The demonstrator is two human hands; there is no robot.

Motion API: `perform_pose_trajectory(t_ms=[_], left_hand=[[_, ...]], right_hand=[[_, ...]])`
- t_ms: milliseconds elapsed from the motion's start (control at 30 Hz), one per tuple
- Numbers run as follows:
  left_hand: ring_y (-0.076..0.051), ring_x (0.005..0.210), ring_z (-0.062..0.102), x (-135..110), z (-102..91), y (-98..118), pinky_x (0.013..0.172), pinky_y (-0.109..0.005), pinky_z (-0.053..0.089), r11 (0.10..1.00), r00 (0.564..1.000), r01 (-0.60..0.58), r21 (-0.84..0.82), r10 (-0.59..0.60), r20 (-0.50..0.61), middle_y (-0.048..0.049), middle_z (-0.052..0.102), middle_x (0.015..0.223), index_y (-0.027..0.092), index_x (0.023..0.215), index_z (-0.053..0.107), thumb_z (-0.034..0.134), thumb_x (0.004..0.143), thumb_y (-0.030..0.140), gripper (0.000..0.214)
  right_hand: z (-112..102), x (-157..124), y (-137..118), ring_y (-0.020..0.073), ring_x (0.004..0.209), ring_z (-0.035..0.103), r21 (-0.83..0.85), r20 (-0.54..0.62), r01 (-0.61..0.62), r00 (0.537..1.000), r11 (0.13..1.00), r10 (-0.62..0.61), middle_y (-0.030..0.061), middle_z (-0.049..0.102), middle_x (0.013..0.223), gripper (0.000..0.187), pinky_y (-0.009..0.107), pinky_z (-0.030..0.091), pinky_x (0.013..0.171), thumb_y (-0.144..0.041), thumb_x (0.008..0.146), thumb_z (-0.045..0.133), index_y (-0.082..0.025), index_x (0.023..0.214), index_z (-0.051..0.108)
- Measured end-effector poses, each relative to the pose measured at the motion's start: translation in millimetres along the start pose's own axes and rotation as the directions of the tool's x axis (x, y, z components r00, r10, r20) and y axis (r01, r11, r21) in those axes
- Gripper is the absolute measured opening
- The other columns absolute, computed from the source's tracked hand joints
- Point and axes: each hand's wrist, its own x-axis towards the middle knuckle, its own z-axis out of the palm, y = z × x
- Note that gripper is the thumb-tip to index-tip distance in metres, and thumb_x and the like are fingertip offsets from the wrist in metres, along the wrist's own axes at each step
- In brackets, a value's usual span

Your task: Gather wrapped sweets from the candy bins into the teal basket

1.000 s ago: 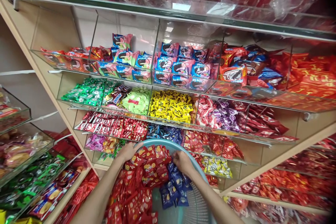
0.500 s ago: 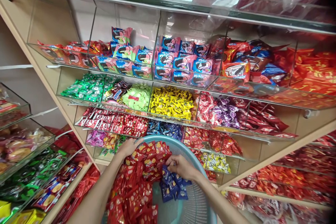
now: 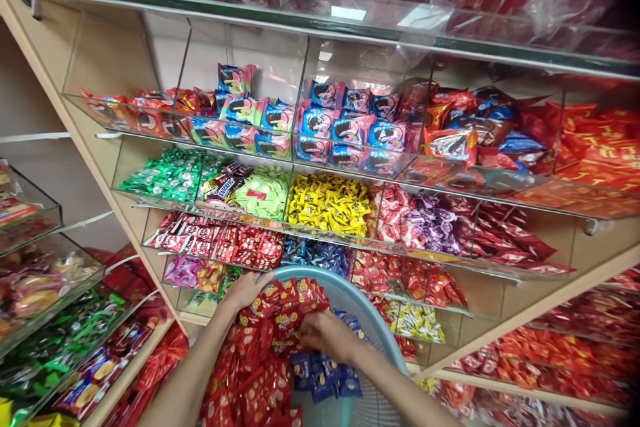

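Observation:
A teal plastic basket (image 3: pixel 383 330) stands low in front of me, holding many red candy packets (image 3: pixel 250 370) and a smaller heap of blue packets (image 3: pixel 327 373). My left hand (image 3: pixel 245 291) is closed over the basket's far left rim. Inside the basket, my right hand (image 3: pixel 323 333) bends its fingers down at the edge of the red packets, just above the blue ones. Its fingertips are partly hidden and a little blurred, so what they pinch does not show.
Tilted shelves with clear dividers (image 3: pixel 300 100) rise ahead, filled with yellow sweets (image 3: pixel 330 203), green sweets (image 3: pixel 165 173) and cookie packs (image 3: pixel 317 120). A glass shelf edge (image 3: pixel 300 20) crosses above. More bins (image 3: pixel 65 320) stand at left, and red packets (image 3: pixel 550 353) fill shelves at right.
My right hand has moved left and down, from over the blue packets toward the red ones. My left hand stays on the rim. The view has tilted slightly upward.

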Motion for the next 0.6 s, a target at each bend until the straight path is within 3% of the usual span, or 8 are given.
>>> perform_pose_trajectory(t_ms=[100,200,267,333,600], left_hand=[[-0.024,0.074,0.058,0.1,-0.3,-0.2,0.06,-0.027,0.037,1.0,1.0,-0.008,-0.004,0.008,0.004,-0.0104,0.065,0.079,0.018,0.068,0.059,0.018,0.065,0.073,0.068],[-0.025,0.074,0.059,0.1,0.5,-1.5,0.059,-0.027,0.037,1.0,1.0,-0.001,-0.019,0.001,0.005,-0.0101,0.065,0.079,0.019,0.069,0.059,0.018,0.065,0.072,0.067],[-0.024,0.074,0.059,0.4,1.6,-2.4,0.059,-0.026,0.037,1.0,1.0,0.012,-0.022,-0.012,-0.006,-0.0101,0.066,0.079,0.019,0.069,0.059,0.019,0.065,0.072,0.067],[-0.023,0.073,0.06,0.8,2.7,-3.3,0.058,-0.026,0.037,0.999,1.0,0.022,-0.026,-0.023,-0.016,-0.0099,0.066,0.079,0.018,0.07,0.059,0.021,0.065,0.071,0.066],[-0.022,0.07,0.059,0.4,2.1,-5.1,0.058,-0.024,0.035,0.999,1.0,-0.007,-0.053,0.006,-0.009,-0.0081,0.065,0.074,0.018,0.072,0.059,0.023,0.067,0.069,0.064]], right_hand=[[-33.0,16.8,12.3,0.0096,0.064,0.054,-0.033,-0.237,-0.08,0.969,0.996,0.07,0.0011,0.062,0.074,0.025,0.018,0.035,0.058,-0.03,0.082,0.035,-0.019,0.08,0.057],[-61.4,38.3,33.3,0.0127,0.077,0.056,-0.149,-0.386,-0.333,0.887,0.931,0.255,0.0058,0.06,0.087,0.022,0.02,0.036,0.065,-0.024,0.082,0.035,-0.019,0.089,0.055],[-70.8,52.6,46.3,0.0164,0.086,0.055,-0.223,-0.377,-0.508,0.832,0.832,0.407,0.0101,0.058,0.097,0.023,0.023,0.037,0.068,-0.022,0.079,0.039,-0.018,0.096,0.054],[-73.0,65.7,55.5,0.02,0.089,0.055,-0.25,-0.345,-0.597,0.79,0.762,0.506,0.0138,0.057,0.099,0.024,0.026,0.038,0.069,-0.022,0.076,0.044,-0.015,0.097,0.055],[-67.9,92.8,68.7,0.0233,0.087,0.058,-0.178,-0.256,-0.706,0.706,0.686,0.66,0.0182,0.061,0.095,0.028,0.027,0.043,0.067,-0.018,0.063,0.059,-0.01,0.089,0.061]])
